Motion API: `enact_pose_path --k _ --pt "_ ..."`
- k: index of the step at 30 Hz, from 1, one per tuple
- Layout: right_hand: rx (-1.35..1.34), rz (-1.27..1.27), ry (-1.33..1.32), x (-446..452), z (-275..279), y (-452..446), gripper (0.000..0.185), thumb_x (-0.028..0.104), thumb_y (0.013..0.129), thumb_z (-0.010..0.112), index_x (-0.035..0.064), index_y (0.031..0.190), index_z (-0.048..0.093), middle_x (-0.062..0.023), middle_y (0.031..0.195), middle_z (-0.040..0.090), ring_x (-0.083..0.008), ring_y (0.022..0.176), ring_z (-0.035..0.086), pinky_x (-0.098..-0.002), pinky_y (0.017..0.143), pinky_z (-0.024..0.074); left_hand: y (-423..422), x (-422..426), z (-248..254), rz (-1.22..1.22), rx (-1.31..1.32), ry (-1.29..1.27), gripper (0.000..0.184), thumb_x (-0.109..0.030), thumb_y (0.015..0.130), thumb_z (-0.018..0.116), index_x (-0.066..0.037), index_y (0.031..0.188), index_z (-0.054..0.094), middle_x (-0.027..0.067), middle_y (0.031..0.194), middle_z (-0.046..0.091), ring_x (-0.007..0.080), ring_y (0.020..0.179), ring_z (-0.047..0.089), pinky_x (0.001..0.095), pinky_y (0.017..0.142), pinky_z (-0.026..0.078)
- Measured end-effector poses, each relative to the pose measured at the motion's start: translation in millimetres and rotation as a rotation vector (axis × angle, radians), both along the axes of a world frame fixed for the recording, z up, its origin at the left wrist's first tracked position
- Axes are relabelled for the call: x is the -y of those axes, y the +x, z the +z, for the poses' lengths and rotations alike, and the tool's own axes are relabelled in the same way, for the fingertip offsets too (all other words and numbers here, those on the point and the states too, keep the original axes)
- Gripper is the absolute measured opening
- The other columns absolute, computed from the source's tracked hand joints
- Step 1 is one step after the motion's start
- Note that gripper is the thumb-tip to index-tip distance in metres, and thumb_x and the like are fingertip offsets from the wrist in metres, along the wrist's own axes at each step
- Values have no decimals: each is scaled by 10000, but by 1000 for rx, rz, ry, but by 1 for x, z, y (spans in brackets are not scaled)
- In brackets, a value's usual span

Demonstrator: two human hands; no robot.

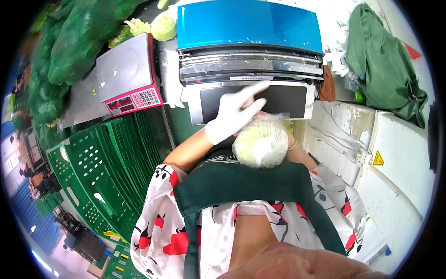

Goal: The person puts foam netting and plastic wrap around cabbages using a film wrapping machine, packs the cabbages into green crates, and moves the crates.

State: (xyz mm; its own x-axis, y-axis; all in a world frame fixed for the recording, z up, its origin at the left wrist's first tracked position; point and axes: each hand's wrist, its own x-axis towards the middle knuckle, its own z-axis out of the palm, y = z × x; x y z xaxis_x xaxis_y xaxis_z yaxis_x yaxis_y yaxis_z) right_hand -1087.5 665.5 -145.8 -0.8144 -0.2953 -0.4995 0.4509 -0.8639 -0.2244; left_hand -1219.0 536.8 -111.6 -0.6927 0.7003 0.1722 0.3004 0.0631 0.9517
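A round pale-green cabbage point(261, 143), wrapped in clear film with a bright white patch on its front, is held up in front of my chest. My right hand point(291, 139) supports it from the far right side; most of its fingers are hidden behind the cabbage. To the left, my left hand point(239, 110) wears a white glove. Its fingers stretch out over the dark plate of the wrapping machine point(251, 69), thumb and forefinger apart, with nothing visibly gripped. Loose film stands up at the top of the cabbage, near the gloved fingers.
A red-edged weighing scale point(123, 69) stands left of the machine, with loose cabbage point(163, 27) behind it. Green net sacks point(88, 39) fill the far left. Stacked green crates point(100, 172) stand at my left; a white cabinet point(390, 162) is at my right. Green cloth point(378, 60) lies back right.
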Motion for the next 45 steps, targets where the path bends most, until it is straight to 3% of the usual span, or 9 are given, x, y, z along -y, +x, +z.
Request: enact_pose_path --k 9,13,15,18,20,28,37,41,45 --pt "-317 119 1933 -10 -21 -7 371 105 890 646 -14 1228 548 -132 1130 612 -217 1040 607 -319 938 468 -15 75 12 -662 1074 350 535 -377 977 555 45 1305 565 146 1267 615 207 1187 575 352 1045 423" --pt "-284 0 1359 -57 -55 -25 319 51 916 608 9 1230 562 -123 1180 617 -154 1018 603 -276 923 463 -16 172 22 -51 1049 660 495 -344 941 602 27 1266 573 153 1222 639 224 1113 626 348 985 487" --pt "-242 32 1358 -54 -27 -46 303 46 925 606 13 1223 567 -107 1154 633 -124 986 606 -261 903 462 -27 253 35 609 -19 -245 354 -312 954 581 -47 1188 592 113 1157 657 218 1053 648 375 906 552" --pt "-373 131 1443 -52 -9 -67 273 61 927 608 34 1199 589 -95 1128 656 -131 937 630 -258 845 476 -47 359 88 994 341 810 415 -282 987 540 -17 1305 508 144 1255 605 222 1056 652 409 887 576" --pt "-385 155 1572 -53 -5 -80 247 76 930 609 50 1176 604 -84 1083 673 -135 951 641 -265 813 495 -66 408 140 1263 -121 7 310 -193 940 585 39 1142 626 146 1057 683 223 888 688 388 834 587" --pt "-425 -39 1688 -96 22 -168 185 98 903 637 28 1074 644 -105 996 691 -182 908 675 -302 798 529 -65 551 119 1699 -218 66 485 -301 989 505 23 1349 504 177 1337 548 279 1182 568 392 989 487" --pt "-262 76 2105 -270 -48 -390 260 162 891 606 -6 1086 649 -185 1037 697 -295 936 682 -364 829 533 -277 201 94 740 -598 -544 328 -131 971 518 27 1252 578 128 1305 582 229 1219 520 354 1087 345" --pt "-268 276 2364 -303 -89 -472 264 128 842 577 -16 1054 639 -216 1019 664 -381 997 630 -424 888 510 -384 16 -6 363 149 -124 664 -168 897 688 -14 1463 376 169 1357 517 221 1194 551 333 991 449" --pt "-396 321 2491 -331 -141 -529 271 89 776 588 -9 1027 619 -192 1046 630 -363 1041 586 -439 898 491 -467 -147 -84 134 -459 -367 1035 -351 700 834 74 1463 278 292 1399 431 400 1291 462 412 1068 403"
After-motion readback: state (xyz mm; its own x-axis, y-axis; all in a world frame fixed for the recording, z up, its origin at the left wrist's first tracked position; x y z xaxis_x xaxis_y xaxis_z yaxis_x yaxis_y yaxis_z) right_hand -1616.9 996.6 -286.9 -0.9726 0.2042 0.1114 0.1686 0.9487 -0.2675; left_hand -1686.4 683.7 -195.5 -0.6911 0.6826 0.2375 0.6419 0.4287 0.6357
